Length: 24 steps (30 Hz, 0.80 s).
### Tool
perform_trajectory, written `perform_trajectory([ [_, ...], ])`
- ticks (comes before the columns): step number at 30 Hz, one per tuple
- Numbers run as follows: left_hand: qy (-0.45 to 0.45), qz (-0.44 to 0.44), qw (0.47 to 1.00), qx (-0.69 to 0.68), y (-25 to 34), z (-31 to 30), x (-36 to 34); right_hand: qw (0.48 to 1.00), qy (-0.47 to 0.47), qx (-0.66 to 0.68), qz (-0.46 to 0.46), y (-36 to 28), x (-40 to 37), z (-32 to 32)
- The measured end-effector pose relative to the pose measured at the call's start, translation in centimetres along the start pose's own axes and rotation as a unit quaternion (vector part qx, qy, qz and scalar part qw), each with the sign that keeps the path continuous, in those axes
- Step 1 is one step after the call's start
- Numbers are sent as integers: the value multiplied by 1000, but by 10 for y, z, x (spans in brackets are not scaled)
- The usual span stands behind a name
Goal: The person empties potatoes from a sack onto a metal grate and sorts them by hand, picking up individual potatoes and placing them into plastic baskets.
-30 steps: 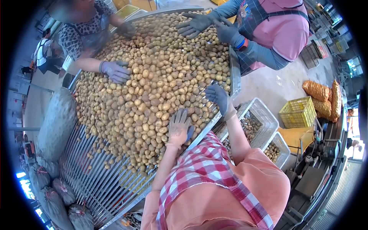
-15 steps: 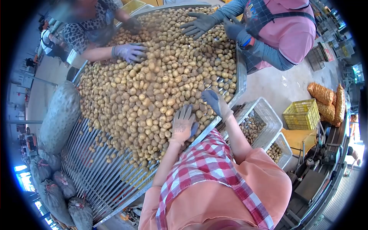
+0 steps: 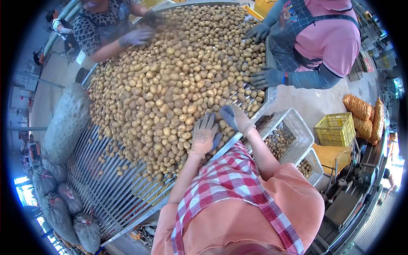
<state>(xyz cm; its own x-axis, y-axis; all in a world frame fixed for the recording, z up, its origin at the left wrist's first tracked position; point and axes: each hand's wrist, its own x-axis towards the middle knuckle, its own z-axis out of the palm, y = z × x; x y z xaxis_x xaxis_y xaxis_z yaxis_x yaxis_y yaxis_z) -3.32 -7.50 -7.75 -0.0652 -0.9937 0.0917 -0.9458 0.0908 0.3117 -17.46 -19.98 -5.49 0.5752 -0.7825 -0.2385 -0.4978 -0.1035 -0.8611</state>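
Note:
A broad heap of small potatoes (image 3: 161,97) covers the upper part of a slatted metal table (image 3: 97,178). My left hand (image 3: 204,135), in a grey and tan glove, lies on the near edge of the heap with its fingers spread, resting against potatoes. Just right of it, near the metal rim, my right hand (image 3: 238,120) in a similar glove is over the potatoes, fingers stretched out, pointing up and left. Neither hand holds a potato that I can see.
Two people stand across the table, their gloved hands (image 3: 267,78) on the heap. White crates (image 3: 297,127) of potatoes stand at my right, with a yellow crate (image 3: 335,129) and filled net sacks (image 3: 363,117) beyond. Grey sacks (image 3: 66,123) line the left side.
My right hand has shifted slightly left and down, and my left hand has barely moved. The right co-worker's hands have lowered onto the heap's right side, and the left co-worker's gloved hand has moved up and left.

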Motion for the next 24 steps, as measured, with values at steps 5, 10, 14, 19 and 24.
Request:
perform_trajectory([
  [5, -23, -9, 1000, 6, -1, 1, 1, 991, 34, -126, 0, 19, 1, 16],
  [10, -22, -13, 1000, 6, -1, 1, 2, 960, 82, -267, 6, 37, 4, 32],
  [14, -39, -20, 999, -17, 0, -11, 5, 933, 101, -346, -5, 52, 16, 44],
  [19, -51, -55, 981, -181, -17, -38, 29, 944, 92, -317, 13, 56, 55, 48],
  [24, 64, 9, 997, 50, -65, -75, 90, 904, 136, -404, 24, 61, 103, 35],
])
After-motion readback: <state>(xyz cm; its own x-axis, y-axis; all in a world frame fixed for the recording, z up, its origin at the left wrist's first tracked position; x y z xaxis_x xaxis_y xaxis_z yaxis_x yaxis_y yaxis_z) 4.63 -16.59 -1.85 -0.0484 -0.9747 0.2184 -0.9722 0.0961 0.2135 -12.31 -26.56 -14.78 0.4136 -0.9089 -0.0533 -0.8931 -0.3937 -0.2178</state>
